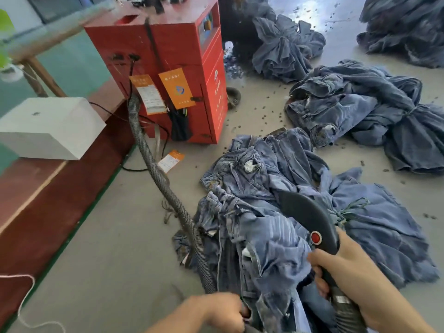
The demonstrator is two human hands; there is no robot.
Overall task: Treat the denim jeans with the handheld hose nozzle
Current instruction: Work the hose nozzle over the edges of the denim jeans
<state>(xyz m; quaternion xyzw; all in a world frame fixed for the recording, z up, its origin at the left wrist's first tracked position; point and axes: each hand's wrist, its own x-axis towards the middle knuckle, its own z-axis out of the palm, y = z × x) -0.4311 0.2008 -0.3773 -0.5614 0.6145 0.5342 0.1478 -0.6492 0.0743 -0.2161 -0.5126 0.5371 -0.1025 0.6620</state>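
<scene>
The faded blue denim jeans, tied into a crumpled bundle, are being worked on the grey concrete floor in the lower centre and lower right of the frame.

At the far left, a white rectangular block is resting on a dark red bench, out of the working area. Just right of it, in the upper centre, the red box-shaped metal machine is standing upright with orange paper tags hanging on its side. From its lower left corner the grey ribbed flexible hose is being trailed across the floor towards the bottom centre, apparently left slack so that the nozzle can be swung freely.

At the bottom centre, an edge of the jeans is being gripped by the left hand, fingers curled into the cloth, probably to lift and spread the fabric so a fresh surface is being offered.

To the right, the black curved plastic hose nozzle with a red button is being held by the right hand, fingers clenched round its handle and thumb lying near the button. Its tip is being pointed down into the folds, seemingly so the treatment is being delivered at close range.

Further bundles of tied denim are lying in the upper right, well apart from the jeans in hand and presumably waiting their turn, with dark specks scattered between them.
</scene>
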